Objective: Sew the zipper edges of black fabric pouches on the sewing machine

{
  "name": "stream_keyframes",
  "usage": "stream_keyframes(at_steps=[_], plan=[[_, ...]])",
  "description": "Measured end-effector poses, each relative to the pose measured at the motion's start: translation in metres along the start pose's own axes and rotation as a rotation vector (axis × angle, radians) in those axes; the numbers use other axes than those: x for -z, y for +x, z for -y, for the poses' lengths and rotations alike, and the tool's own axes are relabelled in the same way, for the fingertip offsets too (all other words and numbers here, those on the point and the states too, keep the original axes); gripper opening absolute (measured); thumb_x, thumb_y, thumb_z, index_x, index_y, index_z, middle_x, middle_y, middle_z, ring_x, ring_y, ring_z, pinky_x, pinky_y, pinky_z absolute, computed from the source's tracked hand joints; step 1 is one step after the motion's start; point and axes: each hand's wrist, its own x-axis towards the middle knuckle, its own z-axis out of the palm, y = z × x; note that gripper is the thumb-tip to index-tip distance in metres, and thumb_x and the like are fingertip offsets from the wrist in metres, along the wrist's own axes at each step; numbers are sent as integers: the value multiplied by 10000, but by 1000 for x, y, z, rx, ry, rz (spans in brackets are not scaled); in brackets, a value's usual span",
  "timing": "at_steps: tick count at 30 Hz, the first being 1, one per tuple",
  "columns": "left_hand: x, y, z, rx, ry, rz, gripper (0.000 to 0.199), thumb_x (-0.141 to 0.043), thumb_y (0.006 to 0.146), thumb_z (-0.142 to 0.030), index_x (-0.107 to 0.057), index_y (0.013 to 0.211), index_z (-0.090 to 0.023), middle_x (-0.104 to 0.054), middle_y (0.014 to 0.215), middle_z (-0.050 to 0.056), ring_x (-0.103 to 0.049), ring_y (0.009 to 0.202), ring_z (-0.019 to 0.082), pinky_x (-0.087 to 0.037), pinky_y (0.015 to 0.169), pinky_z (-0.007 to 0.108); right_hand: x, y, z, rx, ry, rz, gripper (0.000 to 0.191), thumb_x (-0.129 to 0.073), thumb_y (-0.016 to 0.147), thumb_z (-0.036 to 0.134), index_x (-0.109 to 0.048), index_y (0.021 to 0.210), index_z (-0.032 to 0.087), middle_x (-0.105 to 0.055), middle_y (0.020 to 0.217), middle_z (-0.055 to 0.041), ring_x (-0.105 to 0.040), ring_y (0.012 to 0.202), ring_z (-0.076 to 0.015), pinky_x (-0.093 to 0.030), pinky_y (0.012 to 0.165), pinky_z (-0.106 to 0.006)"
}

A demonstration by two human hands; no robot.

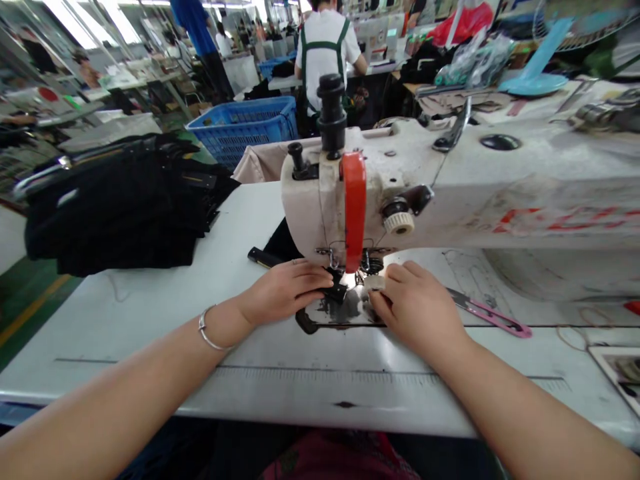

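My left hand [285, 290] rests on a strip of black fabric [334, 285] beside the presser foot, and its fingers hold the strip down. My right hand [415, 307] pinches a small cream tab [374, 283] at its fingertips, close to the needle. Both hands sit on the white sewing table [150, 267], in front of an industrial sewing machine [425, 193] with a red-orange cover [355, 210] on its head. The machine's head hides the needle's upper part, and my fingers hide most of the presser foot.
Pink-handled thread snips [493, 319] lie right of my right hand. A stack of black garments [115, 207] sits on the table's left. Behind are a blue plastic crate [240, 127] and a co-worker in a green-strapped apron [325, 60] at another bench.
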Motion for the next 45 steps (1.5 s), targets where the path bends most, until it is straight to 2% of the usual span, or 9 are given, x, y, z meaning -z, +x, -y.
stream_keyframes(at_steps=[4,7,9,14,18,22,26,30,45], plan=[[-6,0,-18,65,-43,-29,165,-606,925,-237,-679,1069,-205,-721,1076,37,-672,985,156,-535,926,329,-3,-4,2,57,120,-67,331,-485,943,302,-620,669,175,-585,719,-67,-521,786,-229,-426,736,-386],[-11,1,-28,120,-42,-52,154,-615,915,-213,-694,1046,-201,-728,1055,28,-674,969,162,-544,907,338,-6,-4,7,173,308,-144,190,-514,936,238,-679,911,148,-669,931,-93,-571,900,-220,-462,818,-378],[-15,1,-34,148,-28,-64,157,-598,922,-192,-698,1043,-200,-728,1056,24,-671,972,164,-548,899,340,-9,-3,11,228,382,-123,193,-529,933,200,-667,1059,150,-682,1039,-94,-591,947,-215,-477,842,-373],[-22,1,-44,254,-4,-157,125,-605,923,-221,-695,998,-178,-738,981,24,-671,930,172,-548,891,346,-13,-1,14,155,453,-62,154,-585,905,180,-667,1035,168,-692,1032,-64,-593,949,-230,-492,835,-375],[-23,1,-49,265,4,-167,122,-599,925,-205,-696,994,-180,-738,992,20,-672,910,160,-540,884,338,-10,1,14,64,473,29,151,-607,879,161,-639,1026,167,-677,1027,-59,-574,946,-239,-486,826,-384],[-21,2,-49,281,-10,-171,105,-626,906,-206,-704,975,-189,-743,989,3,-671,900,159,-539,860,320,-8,2,16,29,447,81,158,-593,878,173,-640,1027,157,-666,1009,-84,-562,937,-258,-487,808,-405],[-21,5,-45,245,-13,-147,101,-609,917,-199,-709,932,-190,-744,967,-2,-675,898,155,-530,866,311,-10,2,15,90,439,0,162,-571,889,156,-677,1011,167,-672,1022,-95,-583,962,-255,-500,827,-406],[-21,10,-41,282,-13,-153,130,-597,927,-239,-717,913,-195,-742,954,9,-678,881,160,-542,858,314,-12,1,14,124,372,-71,188,-550,906,161,-695,1025,162,-677,1053,-117,-611,929,-247,-526,784,-394],[-29,17,-28,340,6,-189,86,-656,878,-198,-740,888,-211,-746,947,11,-676,947,184,-533,911,349,-19,7,11,124,286,-133,233,-533,885,116,-694,1050,148,-698,1030,-104,-618,901,-242,-540,768,-365]])
